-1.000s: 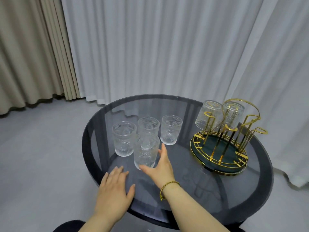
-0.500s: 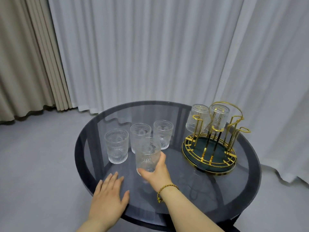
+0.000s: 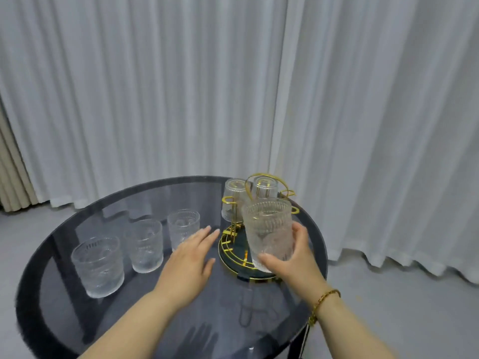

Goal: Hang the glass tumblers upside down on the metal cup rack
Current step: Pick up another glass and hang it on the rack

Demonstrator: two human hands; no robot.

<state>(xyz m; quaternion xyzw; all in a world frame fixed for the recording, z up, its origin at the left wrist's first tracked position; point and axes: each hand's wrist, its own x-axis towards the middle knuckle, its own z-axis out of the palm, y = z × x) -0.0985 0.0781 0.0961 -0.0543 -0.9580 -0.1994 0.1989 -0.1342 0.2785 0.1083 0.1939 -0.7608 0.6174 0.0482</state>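
We carry a tumbler, mouth up, to the gold rack.

Our right hand (image 3: 293, 257) wraps the ribbed glass tumbler (image 3: 268, 233) low on its body, thumb across the near side and fingers curled round the far side, so the rim stays free; it is lifted off the table, upright, in front of the metal cup rack (image 3: 242, 251). We judge it must be turned over before it can drop onto a prong. Two tumblers already hang inverted at the back of the rack (image 3: 234, 199) (image 3: 265, 189), so the nearer prongs look like the open ones. Our left hand (image 3: 190, 257) hovers flat over the dark glass table (image 3: 77, 320), fingers loosely spread and gripping nothing, close to the rack's base, probably to steady it. Three more tumblers stand upright to the left (image 3: 98, 266) (image 3: 143, 244) (image 3: 183, 228), waiting.
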